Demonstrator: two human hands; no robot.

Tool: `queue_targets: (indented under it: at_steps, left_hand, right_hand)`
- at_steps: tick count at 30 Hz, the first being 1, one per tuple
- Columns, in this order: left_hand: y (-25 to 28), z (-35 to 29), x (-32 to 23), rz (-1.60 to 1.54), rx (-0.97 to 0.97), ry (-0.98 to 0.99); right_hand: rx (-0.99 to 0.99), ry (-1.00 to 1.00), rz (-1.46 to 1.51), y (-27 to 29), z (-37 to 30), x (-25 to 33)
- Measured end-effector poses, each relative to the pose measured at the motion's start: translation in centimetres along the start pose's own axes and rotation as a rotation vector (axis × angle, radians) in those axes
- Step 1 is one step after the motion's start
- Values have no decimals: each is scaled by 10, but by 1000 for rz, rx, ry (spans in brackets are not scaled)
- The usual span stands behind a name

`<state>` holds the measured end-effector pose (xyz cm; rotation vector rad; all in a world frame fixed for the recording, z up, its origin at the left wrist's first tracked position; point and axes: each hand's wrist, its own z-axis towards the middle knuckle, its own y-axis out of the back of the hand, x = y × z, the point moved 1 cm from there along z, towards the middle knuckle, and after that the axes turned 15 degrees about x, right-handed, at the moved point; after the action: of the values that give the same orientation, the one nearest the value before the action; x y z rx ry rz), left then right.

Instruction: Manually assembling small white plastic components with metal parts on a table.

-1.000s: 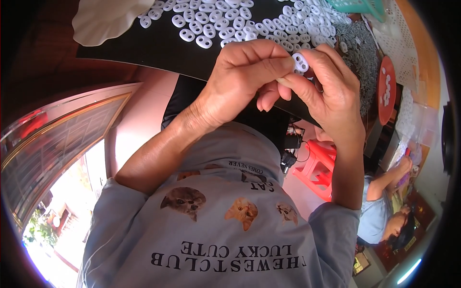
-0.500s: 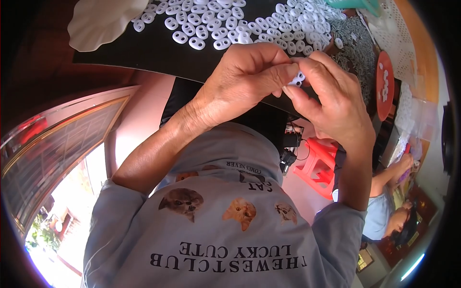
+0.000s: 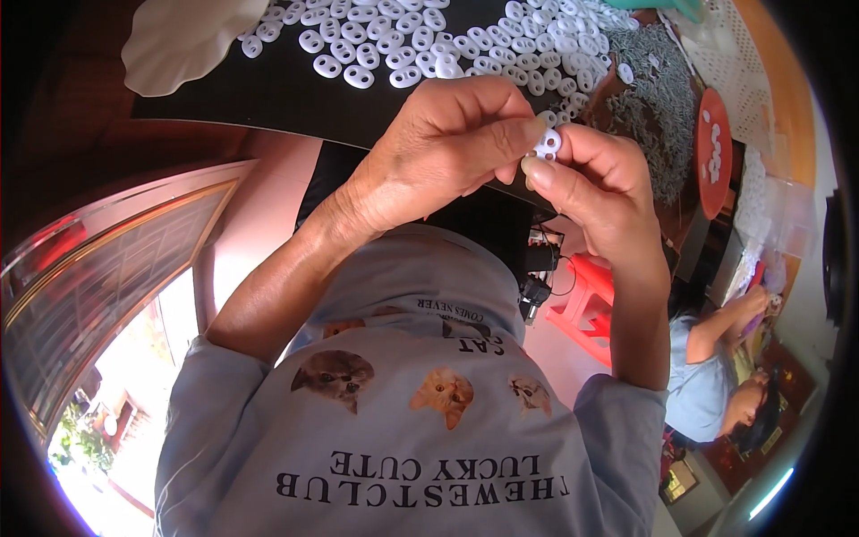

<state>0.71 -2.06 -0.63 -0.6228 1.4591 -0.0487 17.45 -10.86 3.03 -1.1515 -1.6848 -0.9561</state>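
Observation:
Between my two hands, just past the table's near edge, is a small white plastic piece (image 3: 552, 143) with round holes in it, like a two-hole cord lock. My left hand (image 3: 452, 148) pinches it from the left between thumb and fingertips. From the right, the thumb and index finger of my right hand (image 3: 601, 183) close on it. My fingertips hide part of the piece. Many similar white two-hole pieces (image 3: 367, 54) lie spread over the dark table (image 3: 259, 98) beyond my hands. A heap of small grey metal pieces, perhaps springs (image 3: 662, 116), lies to their right.
A red-orange dish (image 3: 713, 201) with small white parts stands right of the grey heap. At the far left is a pale wavy-edged plate (image 3: 179, 45), and a green container (image 3: 671, 7) at the far right. A red stool (image 3: 582, 304) stands below; another person (image 3: 711, 376) sits at the right.
My right hand has lowered slightly and shifted left, and its fingers have moved on the piece. More of the white piece shows now. The person at the right has shifted.

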Motion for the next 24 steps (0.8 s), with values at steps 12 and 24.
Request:
queue_targets:
  at_steps: [12,24]
  left_hand:
    - [-1,2,-6,58,89,74]
    - [-5,6,-12,-14,5,151]
  right_hand:
    - [125,6,204,-1,-3,-1]
    - [-211,156,-538,-9,-18,-2]
